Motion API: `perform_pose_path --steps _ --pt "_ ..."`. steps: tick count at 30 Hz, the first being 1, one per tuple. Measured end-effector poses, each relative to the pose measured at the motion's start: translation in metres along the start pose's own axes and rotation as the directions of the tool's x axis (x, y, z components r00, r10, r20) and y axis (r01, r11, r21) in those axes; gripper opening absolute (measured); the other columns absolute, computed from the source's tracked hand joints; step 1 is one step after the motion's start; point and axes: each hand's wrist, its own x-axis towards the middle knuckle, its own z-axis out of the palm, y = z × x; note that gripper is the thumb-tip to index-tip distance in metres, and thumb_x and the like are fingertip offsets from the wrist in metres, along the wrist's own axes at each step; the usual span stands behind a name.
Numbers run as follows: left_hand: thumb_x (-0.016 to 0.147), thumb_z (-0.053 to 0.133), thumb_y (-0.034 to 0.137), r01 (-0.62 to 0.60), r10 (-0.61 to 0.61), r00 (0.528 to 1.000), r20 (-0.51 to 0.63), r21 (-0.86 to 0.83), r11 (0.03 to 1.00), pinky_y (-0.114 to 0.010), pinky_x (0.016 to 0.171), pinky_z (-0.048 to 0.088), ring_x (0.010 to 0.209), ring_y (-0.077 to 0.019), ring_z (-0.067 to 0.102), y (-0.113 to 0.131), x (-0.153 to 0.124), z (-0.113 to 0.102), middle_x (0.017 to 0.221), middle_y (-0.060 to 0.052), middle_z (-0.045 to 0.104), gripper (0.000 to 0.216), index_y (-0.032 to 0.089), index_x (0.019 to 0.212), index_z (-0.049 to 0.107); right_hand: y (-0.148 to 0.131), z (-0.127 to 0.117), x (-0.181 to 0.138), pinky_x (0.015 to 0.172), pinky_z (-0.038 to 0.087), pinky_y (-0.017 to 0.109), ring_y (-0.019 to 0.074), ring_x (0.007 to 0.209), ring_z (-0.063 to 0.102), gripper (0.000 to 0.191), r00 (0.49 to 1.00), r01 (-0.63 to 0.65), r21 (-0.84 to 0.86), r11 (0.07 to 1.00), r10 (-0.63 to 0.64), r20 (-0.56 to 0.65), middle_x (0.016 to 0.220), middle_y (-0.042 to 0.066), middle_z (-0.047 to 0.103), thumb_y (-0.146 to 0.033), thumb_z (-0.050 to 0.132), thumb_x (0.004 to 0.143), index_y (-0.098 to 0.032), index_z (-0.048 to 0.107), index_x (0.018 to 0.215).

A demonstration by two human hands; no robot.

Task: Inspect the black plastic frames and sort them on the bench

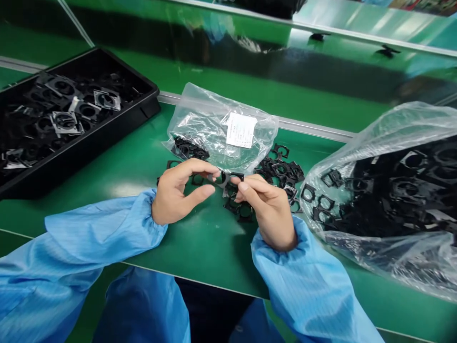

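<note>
My right hand [269,205] pinches a small black plastic frame [233,176] between thumb and fingers, just above the green table. To its left my left hand [182,190] has thumb and forefinger apart, the fingertips close to a greyish ring-shaped piece [223,180]. Whether those fingertips touch the ring I cannot tell. Below and behind the hands lie loose black square frames with round holes [244,210]. More of these frames form a pile [282,169] beyond my right hand. Some lie partly hidden behind my left hand.
A clear plastic bag [203,112] with a white label [241,130] lies behind the hands, black parts at its mouth. At left stands a black tray [143,107] full of similar parts. A large clear bag [360,245] of black frames lies open at right. A low partition [310,127] borders the table.
</note>
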Motion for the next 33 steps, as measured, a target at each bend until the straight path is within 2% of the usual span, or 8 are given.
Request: perform_pose_path --steps 3,7,11,16,22,26,29,33 --pt "0.094 0.074 0.019 0.036 -0.032 0.998 -0.058 0.080 0.996 -0.026 0.080 0.061 0.085 -0.0148 0.073 -0.0005 -0.0009 0.0008 0.091 -0.003 0.078 0.012 0.020 0.105 0.077 0.0012 0.0013 -0.0006 0.063 0.059 0.027 0.0119 0.065 0.063 0.010 0.995 0.031 0.036 0.999 -0.027 -0.100 0.076 0.000 0.071 -0.033 0.085 0.081 -0.023 0.082 0.078" --pt "0.093 0.075 0.018 0.072 -0.065 0.995 -0.073 0.087 0.994 -0.025 0.083 0.063 0.089 -0.0152 0.076 -0.0012 -0.0035 0.0029 0.098 -0.003 0.079 0.021 0.021 0.113 0.076 0.0015 0.0034 -0.0004 0.060 0.058 0.025 0.0112 0.057 0.066 0.012 0.989 -0.027 0.113 0.993 0.043 -0.143 0.066 -0.002 0.071 -0.030 0.087 0.077 -0.021 0.079 0.078" --pt "0.093 0.074 0.017 0.079 -0.078 0.996 -0.032 0.028 0.996 -0.026 0.080 0.065 0.085 -0.0157 0.076 0.0004 -0.0034 0.0035 0.095 -0.004 0.078 0.012 0.019 0.104 0.077 0.0002 0.0057 -0.0002 0.059 0.058 0.025 0.0134 0.058 0.072 0.022 0.987 -0.098 0.146 0.984 0.114 -0.110 0.064 -0.001 0.074 -0.034 0.091 0.073 -0.020 0.074 0.074" --pt "0.089 0.076 0.012 -0.017 0.018 1.000 -0.010 0.088 0.996 -0.025 0.078 0.060 0.087 -0.0149 0.072 0.0012 -0.0005 0.0021 0.090 -0.002 0.076 0.010 0.020 0.096 0.077 -0.0012 0.0068 -0.0009 0.060 0.058 0.026 0.0146 0.059 0.072 0.030 0.991 -0.113 0.067 0.991 0.117 -0.070 0.065 0.001 0.075 -0.044 0.091 0.073 -0.018 0.074 0.075" --pt "0.088 0.079 0.022 0.068 -0.064 0.997 -0.043 0.117 0.991 -0.023 0.071 0.058 0.075 -0.0137 0.071 0.0010 -0.0017 0.0040 0.084 -0.001 0.078 0.006 0.019 0.093 0.078 -0.0024 0.0076 -0.0016 0.059 0.056 0.027 0.0146 0.056 0.069 0.041 0.986 -0.169 0.072 0.983 0.168 0.018 0.062 0.000 0.072 -0.054 0.093 0.066 -0.018 0.074 0.074" --pt "0.091 0.076 0.029 0.067 -0.065 0.998 -0.014 0.167 0.984 -0.027 0.068 0.055 0.075 -0.0154 0.068 0.0010 0.0006 0.0033 0.081 -0.003 0.075 0.011 0.019 0.088 0.078 -0.0043 0.0057 -0.0002 0.059 0.056 0.027 0.0143 0.056 0.069 0.044 0.976 -0.205 0.097 0.974 0.197 0.090 0.064 0.001 0.072 -0.056 0.094 0.063 -0.018 0.074 0.073" --pt "0.092 0.075 0.027 0.033 -0.035 0.999 0.006 0.173 0.984 -0.028 0.070 0.055 0.078 -0.0160 0.066 0.0006 0.0026 0.0014 0.082 -0.004 0.073 0.009 0.020 0.089 0.077 -0.0063 0.0043 0.0010 0.059 0.056 0.026 0.0136 0.057 0.068 0.044 0.968 -0.221 0.123 0.967 0.203 0.144 0.065 0.000 0.072 -0.056 0.095 0.062 -0.018 0.074 0.072" --pt "0.092 0.075 0.029 0.043 -0.046 0.999 0.011 0.162 0.986 -0.033 0.084 0.058 0.094 -0.0197 0.069 -0.0002 0.0026 0.0002 0.096 -0.007 0.073 0.009 0.020 0.089 0.077 -0.0078 0.0044 0.0015 0.059 0.056 0.025 0.0126 0.057 0.067 0.042 0.960 -0.236 0.144 0.961 0.208 0.185 0.064 -0.001 0.071 -0.054 0.096 0.062 -0.019 0.075 0.070"
